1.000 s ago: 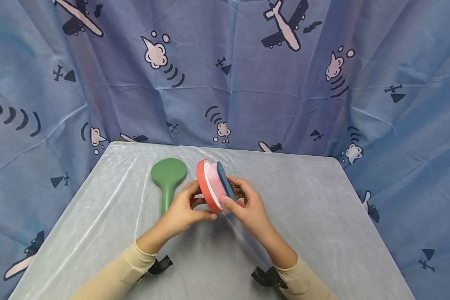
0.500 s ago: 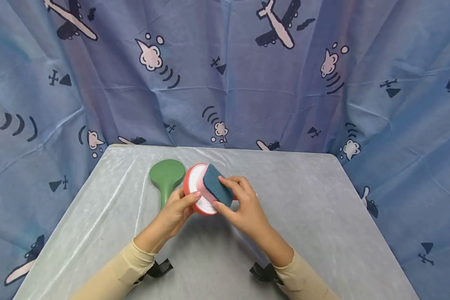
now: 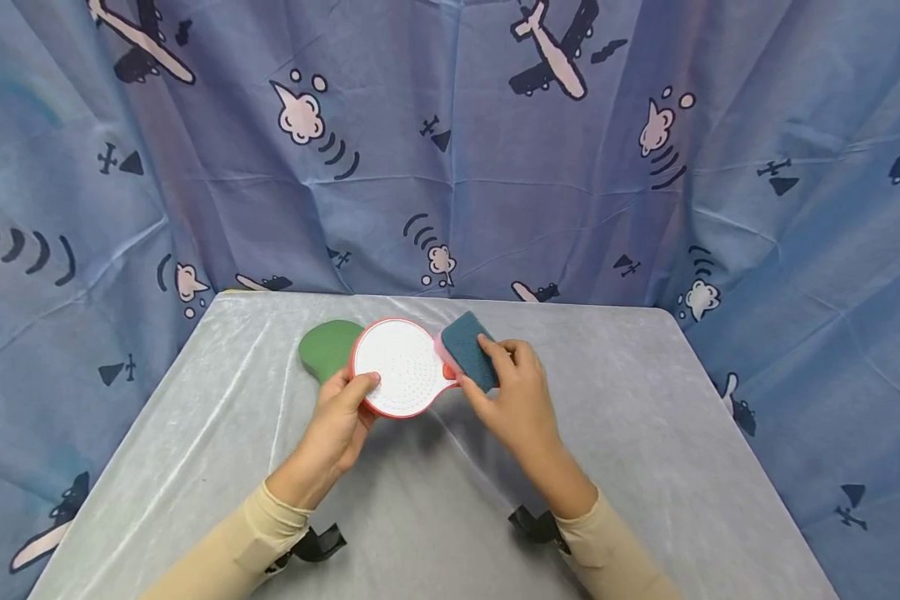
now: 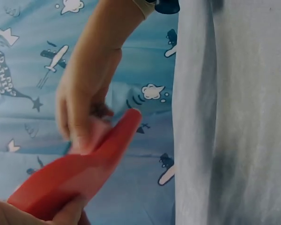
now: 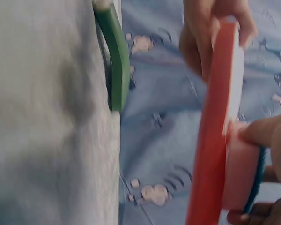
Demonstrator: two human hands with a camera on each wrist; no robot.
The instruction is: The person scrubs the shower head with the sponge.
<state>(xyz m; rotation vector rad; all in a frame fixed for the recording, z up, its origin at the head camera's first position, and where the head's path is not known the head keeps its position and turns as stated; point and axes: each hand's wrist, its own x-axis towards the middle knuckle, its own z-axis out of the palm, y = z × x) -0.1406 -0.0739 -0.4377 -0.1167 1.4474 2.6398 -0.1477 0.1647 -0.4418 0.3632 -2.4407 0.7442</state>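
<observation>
My left hand (image 3: 339, 421) holds a red handheld shower head (image 3: 399, 371) by its round head, thumb on the rim of the white face. Rings of small dots cover that face. With my right hand (image 3: 523, 404) I pinch a sponge (image 3: 468, 350), pink with a dark blue-green scouring layer turned outward. The sponge lies over the start of the handle and hides most of it. In the right wrist view the sponge's pink side (image 5: 239, 176) is against the face side of the shower head (image 5: 210, 131). Both things are held above the table.
A green object of similar shape (image 3: 328, 348), round with a handle, lies on the table behind my left hand, partly hidden. A grey cloth covers the table (image 3: 645, 450). Blue curtains (image 3: 390, 150) with printed planes hang behind and at the sides.
The shower head has turned from edge-on until its white face shows towards the head camera. My right hand has slid the sponge across the face to the right, towards the handle.
</observation>
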